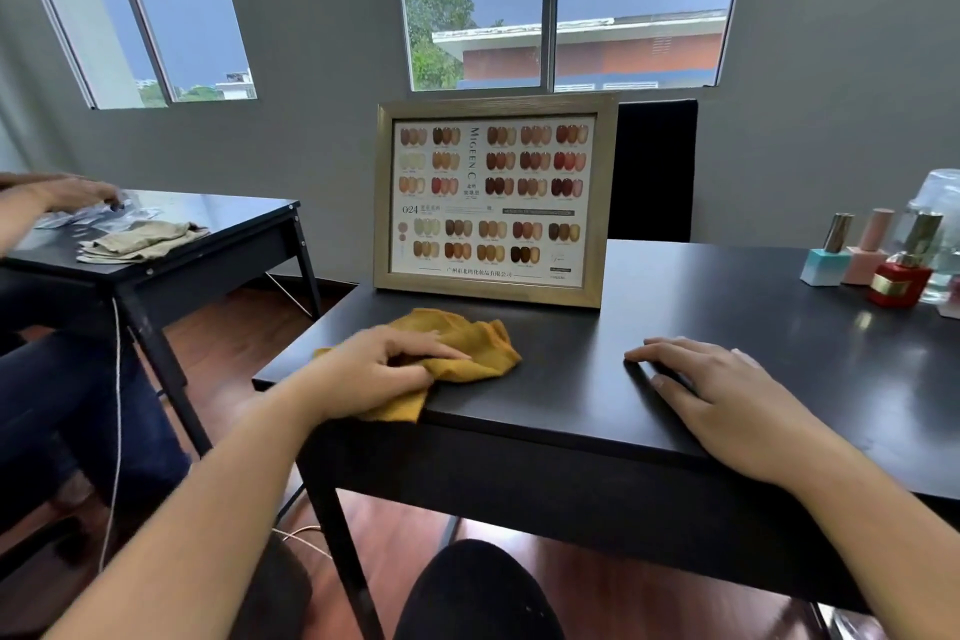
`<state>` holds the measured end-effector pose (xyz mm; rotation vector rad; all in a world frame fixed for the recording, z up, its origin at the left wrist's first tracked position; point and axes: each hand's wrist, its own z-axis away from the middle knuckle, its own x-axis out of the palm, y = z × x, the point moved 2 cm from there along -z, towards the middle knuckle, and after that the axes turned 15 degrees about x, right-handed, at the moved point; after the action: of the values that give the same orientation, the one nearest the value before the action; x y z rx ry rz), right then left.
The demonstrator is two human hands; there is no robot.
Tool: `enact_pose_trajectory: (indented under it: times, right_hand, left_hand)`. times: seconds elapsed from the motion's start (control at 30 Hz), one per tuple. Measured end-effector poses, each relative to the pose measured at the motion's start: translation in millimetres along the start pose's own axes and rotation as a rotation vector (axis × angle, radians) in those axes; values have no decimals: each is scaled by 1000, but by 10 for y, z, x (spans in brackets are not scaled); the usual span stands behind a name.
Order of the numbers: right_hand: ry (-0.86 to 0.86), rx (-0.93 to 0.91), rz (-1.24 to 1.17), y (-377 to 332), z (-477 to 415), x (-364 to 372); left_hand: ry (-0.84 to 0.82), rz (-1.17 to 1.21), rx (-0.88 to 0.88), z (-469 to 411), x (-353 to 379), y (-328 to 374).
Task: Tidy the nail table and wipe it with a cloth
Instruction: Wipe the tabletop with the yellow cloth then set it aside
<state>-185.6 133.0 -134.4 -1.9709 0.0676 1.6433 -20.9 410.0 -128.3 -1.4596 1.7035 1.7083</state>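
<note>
Two hands rest on the black table. The left hand, lower left of centre, lies on the yellow cloth with its fingers nearly straight, pressing it down. The cloth is bunched under and beyond the fingertips, and one corner hangs over the table's front edge, close to the left corner. The right hand, right of centre, lies flat, palm down, fingers slightly spread, holding nothing. Bare tabletop runs between the cloth and the right hand, and on from that hand toward the nail polish bottles at the right edge of the frame. A framed colour chart stands upright just behind the cloth, not touching it.
</note>
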Motion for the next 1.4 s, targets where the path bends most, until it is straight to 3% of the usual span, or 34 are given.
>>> enact_pose_trajectory:
  times: [0.13, 0.23, 0.3, 0.47, 0.57, 0.7, 0.83, 0.93, 1.07, 1.27, 1.4]
  right_hand:
    - [6, 0, 6, -8, 10, -2]
    - [6, 4, 4, -3, 8, -4]
    - [5, 8, -1, -3, 5, 6]
    - [20, 4, 3, 2, -2, 25]
    - [22, -5, -5, -2, -8, 17]
    - [24, -12, -12, -1, -3, 14]
    - [41, -9, -14, 0, 4, 20]
    - [46, -5, -6, -1, 8, 23]
    - [40, -6, 3, -17, 13, 21]
    - [100, 10, -73, -37, 62, -10]
    - [221, 36, -229, -42, 85, -70]
  left_hand:
    - [287, -211, -331, 80, -256, -365]
    - [286, -470, -486, 20, -163, -384]
    - [227, -522, -410, -75, 17, -229]
    - [112, -345, 110, -329, 581, 496]
    - [-10, -198, 264, -428, 712, 718]
    - [-33, -40, 174, -367, 452, 481]
    - [191, -258, -130, -314, 251, 167]
    - [273, -387, -218, -417, 363, 225]
    - [232, -393, -138, -614, 650, 514]
    - [154, -165, 187, -772, 910, 938]
    - [370, -55, 107, -574, 497, 677]
